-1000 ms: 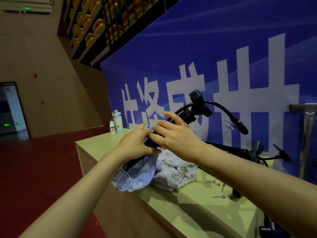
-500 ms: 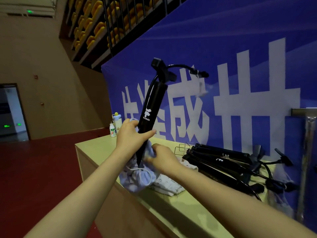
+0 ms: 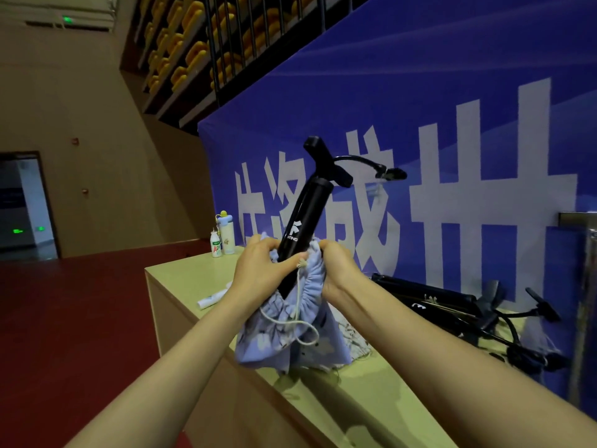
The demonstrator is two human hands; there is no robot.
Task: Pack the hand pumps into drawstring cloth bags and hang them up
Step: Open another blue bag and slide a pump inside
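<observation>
At the desk's (image 3: 181, 279) far left corner, against the blue banner (image 3: 452, 92), 2 bottles are standing side by side: a small white one (image 3: 216, 248) and a taller one (image 3: 226, 236) with a yellow and blue cap. A crumpled white piece (image 3: 210, 300) is lying nearer the left end, and what it is cannot be told. Along the near edge, the left hand (image 3: 261, 273) is gripping the gathered mouth of a pale blue drawstring bag (image 3: 290, 331), with its fingers curled into the cloth and its thumb pressing across the barrel of a black hand pump (image 3: 305, 218). The pump is standing with its lower end inside the bag and its T-handle up, tilting to the right, while its hose (image 3: 361, 160) is arching off to the right. The bag's bottom is resting on the desk by that near edge, and a white cord (image 3: 298, 295) is hanging down its front in a loop. The right hand (image 3: 339, 270) is clutching the other side of the bag's mouth, fingers bunching the fabric tight. Under and just right of the bag, a patterned cloth bag (image 3: 353, 337) is lying flat. Further right, along the far edge by the banner, several more black pumps (image 3: 429, 302) are lying in a pile with their hoses tangling. At the right end, a metal post (image 3: 584, 302) is rising beside the desk.
</observation>
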